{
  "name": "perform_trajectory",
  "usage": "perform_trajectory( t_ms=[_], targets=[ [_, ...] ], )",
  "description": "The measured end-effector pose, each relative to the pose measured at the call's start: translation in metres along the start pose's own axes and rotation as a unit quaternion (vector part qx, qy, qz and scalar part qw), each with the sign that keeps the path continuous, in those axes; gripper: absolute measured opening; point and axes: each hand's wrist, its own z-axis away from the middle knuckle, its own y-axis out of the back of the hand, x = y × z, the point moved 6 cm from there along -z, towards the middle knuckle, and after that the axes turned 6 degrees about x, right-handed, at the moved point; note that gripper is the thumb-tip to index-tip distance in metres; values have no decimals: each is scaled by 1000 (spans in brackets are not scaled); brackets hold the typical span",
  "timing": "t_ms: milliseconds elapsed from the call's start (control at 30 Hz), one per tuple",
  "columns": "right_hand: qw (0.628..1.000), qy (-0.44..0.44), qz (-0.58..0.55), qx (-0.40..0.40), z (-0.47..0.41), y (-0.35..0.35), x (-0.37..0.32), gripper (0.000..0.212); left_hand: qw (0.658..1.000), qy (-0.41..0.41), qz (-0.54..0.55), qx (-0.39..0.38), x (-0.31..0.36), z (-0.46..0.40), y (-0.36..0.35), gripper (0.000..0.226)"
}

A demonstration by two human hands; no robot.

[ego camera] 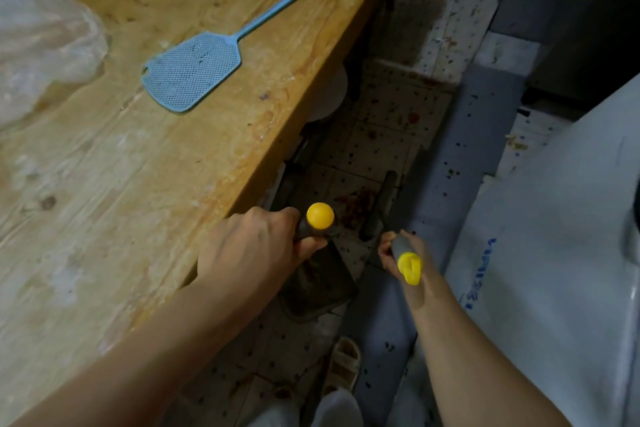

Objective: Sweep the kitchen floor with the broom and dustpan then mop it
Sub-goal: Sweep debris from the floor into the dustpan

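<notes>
1. Yellow caps top both handles: a round one just beyond the left hand (256,246) and a flattened one at the heel of the right hand (401,253).
2. Left-hand fingers are curled round a dark handle just below the round cap (320,216), with the thumb pressed along its near side; this handle runs down to the dustpan (317,288).
3. Right-hand fingers are wrapped round a grey handle (401,246) just ahead of its flattened cap; this is the broom, and its dark head (381,204) lies on the floor beyond the fingers.
4. Between the broom head and the dustpan sits one small heap of reddish-brown debris (356,206) on the speckled tile floor (391,135).
5. Dustpan lies flat on the tiles directly beneath the left hand, beside the edge of the wooden table (138,166).
6. On the table: one blue fly swatter (197,73) lying flat, and one crumpled clear plastic bag (45,45) near the left edge.
7. Counted: two hands, two handles, one dustpan, one broom.
8. One sandalled foot (343,364) stands on the tiles near the bottom; a pale sheet with blue lettering (554,253) fills the right side.
</notes>
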Motion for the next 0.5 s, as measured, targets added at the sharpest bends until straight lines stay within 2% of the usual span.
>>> perform_trajectory(
  t_ms=[200, 267, 367, 500],
  targets=[
    [997, 7, -16, 74, 15, 15, -8, 28, 1000, -6, 2, 18, 8, -12, 18, 50],
    [999, 15, -21, 40, 13, 14, -11, 17, 1000, -8, -10, 24, 10, -15, 22, 52],
    [999, 1, -35, 22, 12, 2, -18, 18, 999, -13, -24, 32, 12, -22, 25, 52],
    [995, -50, -72, 54, -6, -16, -28, 34, 999, -17, -6, 27, 10, -35, 24, 54]
  ],
)
